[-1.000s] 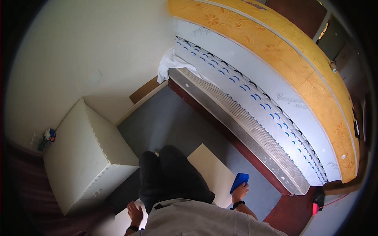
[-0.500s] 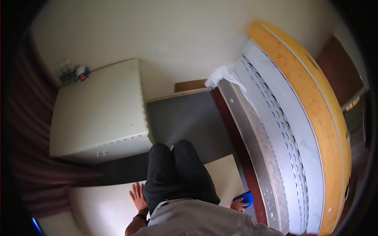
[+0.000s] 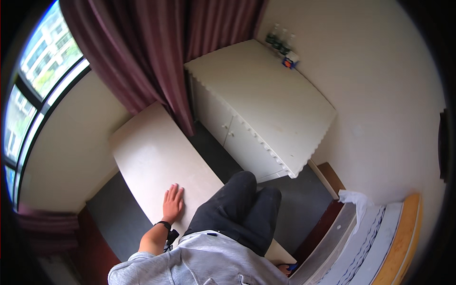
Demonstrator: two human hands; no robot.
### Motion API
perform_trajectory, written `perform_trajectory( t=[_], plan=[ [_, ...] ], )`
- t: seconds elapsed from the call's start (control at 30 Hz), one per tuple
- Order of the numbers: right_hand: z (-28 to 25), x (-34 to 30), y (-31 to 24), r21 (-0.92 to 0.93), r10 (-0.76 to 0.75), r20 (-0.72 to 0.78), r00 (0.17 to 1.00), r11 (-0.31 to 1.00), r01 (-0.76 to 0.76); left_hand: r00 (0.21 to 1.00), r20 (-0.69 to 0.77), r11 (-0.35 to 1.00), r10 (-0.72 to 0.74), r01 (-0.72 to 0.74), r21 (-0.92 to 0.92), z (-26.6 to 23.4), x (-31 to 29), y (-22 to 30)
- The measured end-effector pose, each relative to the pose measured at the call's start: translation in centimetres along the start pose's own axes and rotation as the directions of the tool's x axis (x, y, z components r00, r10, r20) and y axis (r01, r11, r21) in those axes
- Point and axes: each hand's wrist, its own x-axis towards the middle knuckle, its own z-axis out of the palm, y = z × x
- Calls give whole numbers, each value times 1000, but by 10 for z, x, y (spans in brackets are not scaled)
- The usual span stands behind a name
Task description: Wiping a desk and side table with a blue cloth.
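Note:
My left hand [image 3: 173, 203] lies flat on a long pale board-topped table [image 3: 154, 147], fingers stretched out and holding nothing. A dark band circles that wrist. I am sitting on the same table, my legs in dark trousers [image 3: 221, 204] over its edge. At its lower right end, my right hand [image 3: 284, 269] shows only in small part beside my body. It is closed on a blue cloth [image 3: 291, 266], mostly hidden, at the table's edge.
A cream cabinet [image 3: 266, 102] with a scalloped top edge stands ahead. Several green bottles [image 3: 280, 42] and a small blue-orange box [image 3: 289, 61] sit at its back. Purple curtains [image 3: 137, 52] and a window [image 3: 42, 61] are left. Upright mattresses [image 3: 365, 242] lean at right.
The view has swung left, bringing in the window and more curtain. My left hand stays flat on the table. The right hand and blue cloth have slid toward the lower edge, showing less.

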Motion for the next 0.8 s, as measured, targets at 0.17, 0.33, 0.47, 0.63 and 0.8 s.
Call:
perform_trajectory(
  t=[0.17, 0.33, 0.47, 0.63, 0.8],
  plan=[
    [-3, 38, -38, 246, -187, 162, 969, 958, 144, 894, -217, 916, -393, 400, -10, -27, 5, -43],
    [-14, 47, -68, 476, -336, 304, 891, 864, 164, 698, -367, 744, -615, 668, 24, -36, 34, -121],
    [-28, 55, -99, 631, -447, 395, 802, 767, 117, 530, -410, 599, -742, 799, -49, -49, 64, -179],
    [-77, -8, -234, 535, -557, 382, 737, 784, 315, 151, -459, 287, -875, 927, -243, -47, 105, -201],
    [-33, -100, -373, 736, -738, 555, 384, 650, 189, 119, -481, 249, -869, 944, -216, -68, 109, -193]
  ],
)
